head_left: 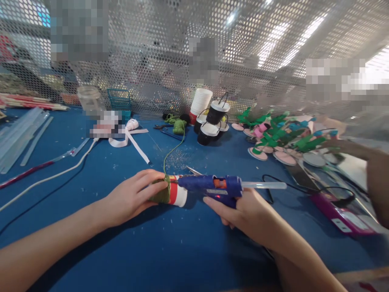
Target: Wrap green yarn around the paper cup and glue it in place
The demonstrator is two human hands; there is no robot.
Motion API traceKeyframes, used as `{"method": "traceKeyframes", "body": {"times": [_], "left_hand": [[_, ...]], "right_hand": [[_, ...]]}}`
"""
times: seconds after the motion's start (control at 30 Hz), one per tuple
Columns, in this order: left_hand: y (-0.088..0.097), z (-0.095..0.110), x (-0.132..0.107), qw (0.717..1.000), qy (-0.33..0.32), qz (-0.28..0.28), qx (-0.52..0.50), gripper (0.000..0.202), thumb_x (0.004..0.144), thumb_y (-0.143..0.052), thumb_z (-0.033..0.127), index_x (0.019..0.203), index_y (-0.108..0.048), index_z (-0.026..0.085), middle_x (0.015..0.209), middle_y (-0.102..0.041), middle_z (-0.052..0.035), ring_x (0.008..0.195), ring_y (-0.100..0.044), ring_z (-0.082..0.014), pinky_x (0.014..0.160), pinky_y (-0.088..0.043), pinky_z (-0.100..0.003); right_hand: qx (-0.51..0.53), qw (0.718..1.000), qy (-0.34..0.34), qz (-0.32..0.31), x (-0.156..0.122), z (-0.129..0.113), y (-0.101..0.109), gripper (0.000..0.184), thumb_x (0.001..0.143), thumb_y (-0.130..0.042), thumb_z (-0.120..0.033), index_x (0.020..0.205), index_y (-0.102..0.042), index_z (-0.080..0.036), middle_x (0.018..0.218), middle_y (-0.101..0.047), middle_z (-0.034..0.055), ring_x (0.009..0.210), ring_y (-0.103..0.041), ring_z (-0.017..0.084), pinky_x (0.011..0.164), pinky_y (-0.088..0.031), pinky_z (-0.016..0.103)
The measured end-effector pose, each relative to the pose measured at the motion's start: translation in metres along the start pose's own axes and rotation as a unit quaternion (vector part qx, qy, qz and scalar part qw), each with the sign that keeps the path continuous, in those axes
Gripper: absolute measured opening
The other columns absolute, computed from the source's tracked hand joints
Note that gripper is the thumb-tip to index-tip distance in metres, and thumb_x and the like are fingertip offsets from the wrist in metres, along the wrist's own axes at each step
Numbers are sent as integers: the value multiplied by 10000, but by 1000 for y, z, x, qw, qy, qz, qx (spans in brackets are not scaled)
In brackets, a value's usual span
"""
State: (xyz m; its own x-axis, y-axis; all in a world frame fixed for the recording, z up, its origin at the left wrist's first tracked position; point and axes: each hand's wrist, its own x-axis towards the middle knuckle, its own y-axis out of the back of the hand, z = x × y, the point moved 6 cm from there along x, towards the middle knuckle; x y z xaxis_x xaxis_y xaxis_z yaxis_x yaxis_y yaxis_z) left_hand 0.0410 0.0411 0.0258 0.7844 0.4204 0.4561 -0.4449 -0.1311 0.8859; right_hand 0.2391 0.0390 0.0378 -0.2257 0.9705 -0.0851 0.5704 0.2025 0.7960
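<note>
My left hand (133,196) is closed around a paper cup (178,194) lying on its side. Green yarn (162,194) wraps part of the cup, while its red and white end shows bare. From the wrap a strand runs back to a green yarn ball (179,126). My right hand (240,211) grips a blue glue gun (209,187) by its handle. Its nozzle points left and meets the cup beside the yarn's edge; whether it touches is hard to tell. A clear glue stick (264,185) sticks out of the gun's back, and a small red light glows on its side.
Behind stand stacked paper cups (200,102) and several small black buckets (209,133). Green and pink crafts (273,140) fill the right, near a purple power strip (343,215) and another person's arm (377,170). Glue sticks (24,134), a white cable (51,174) and white ribbon (136,146) lie left.
</note>
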Motion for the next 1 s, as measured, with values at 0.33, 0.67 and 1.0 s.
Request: {"method": "traceKeyframes", "body": {"times": [0.33,0.67,1.0], "left_hand": [[2,4,2,999,-17,13,29,231,883,-384,148,1100,-442,95,1116,-488,-153,1071,-440,-242,843,-485,-384],[6,15,2,994,-68,3,84,263,868,-355,66,1110,-456,86,1125,-495,-137,1126,-390,-270,885,-465,-398],[5,14,2,995,-64,4,82,263,856,-381,54,1107,-455,83,1122,-495,-139,1129,-384,-270,882,-465,-392]], "right_hand": [[15,998,-60,7,2,-1,-1,282,699,-541,-386,481,-485,-216,372,-513,-28,348,-509,122,377,-419,223],[8,997,-73,-8,1,-6,2,450,723,-508,-420,340,-396,-213,312,-458,-23,304,-449,91,361,-386,202],[15,996,-82,-17,0,-5,1,451,725,-512,-420,343,-395,-211,314,-452,-26,313,-467,93,372,-407,189]]}}
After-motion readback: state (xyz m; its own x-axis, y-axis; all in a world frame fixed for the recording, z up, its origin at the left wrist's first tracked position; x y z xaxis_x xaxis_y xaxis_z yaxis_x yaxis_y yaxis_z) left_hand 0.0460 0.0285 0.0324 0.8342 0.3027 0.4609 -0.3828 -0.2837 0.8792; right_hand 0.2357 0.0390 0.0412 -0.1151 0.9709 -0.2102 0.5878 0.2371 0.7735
